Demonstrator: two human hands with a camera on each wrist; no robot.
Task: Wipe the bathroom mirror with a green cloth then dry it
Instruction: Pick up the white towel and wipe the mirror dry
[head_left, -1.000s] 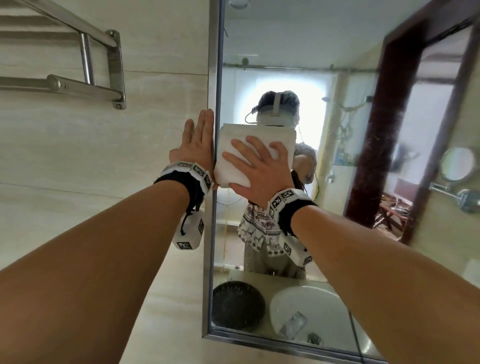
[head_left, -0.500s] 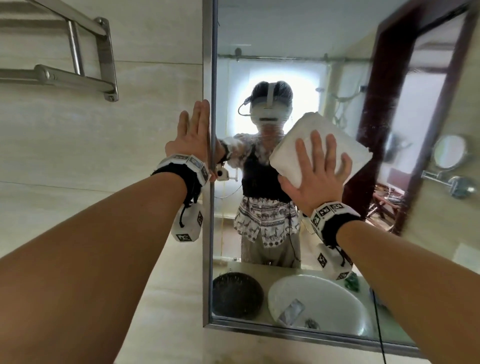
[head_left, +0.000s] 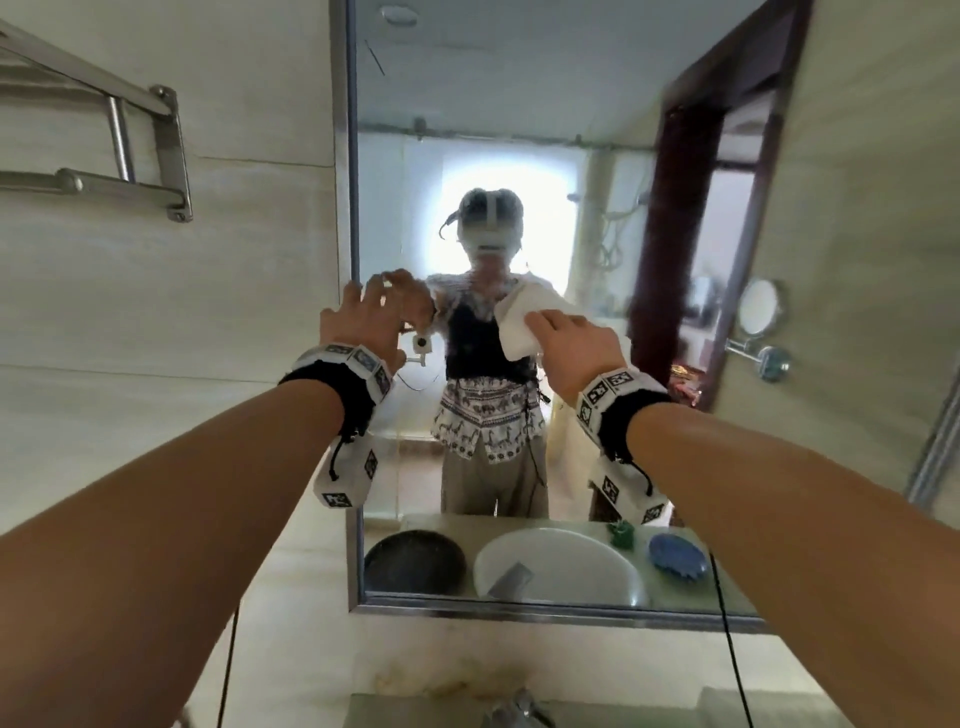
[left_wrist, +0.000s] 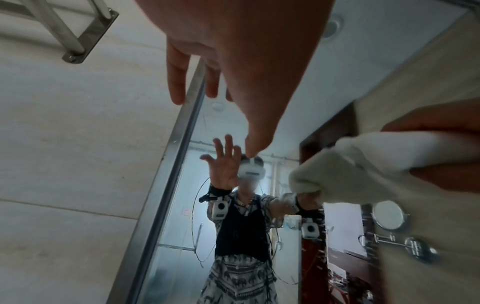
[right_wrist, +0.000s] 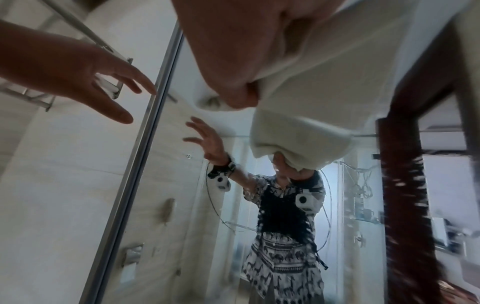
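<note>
The wall mirror (head_left: 519, 104) with its metal frame (head_left: 352, 156) fills the middle of the head view. My right hand (head_left: 566, 338) grips a folded white cloth (head_left: 514, 327) in front of the glass at chest height of my reflection; whether the cloth touches the glass I cannot tell. In the right wrist view, thumb and fingers pinch the cloth (right_wrist: 324, 92). My left hand (head_left: 371, 296) hovers by the mirror's left edge, fingers spread and holding nothing; the left wrist view shows the left hand (left_wrist: 207, 86) off the frame. No green cloth is in either hand.
A steel towel rack (head_left: 119, 150) is fixed to the tiled wall at upper left. A tap (head_left: 519, 706) sits at the bottom edge. The glass reflects a white basin (head_left: 561, 566), a dark bowl (head_left: 415, 561), a blue dish (head_left: 678, 556) and a small green object (head_left: 621, 535).
My right hand swept the white cloth from the mirror's left edge rightward, then back down toward the middle. My left hand came off the mirror's frame and its fingers spread.
</note>
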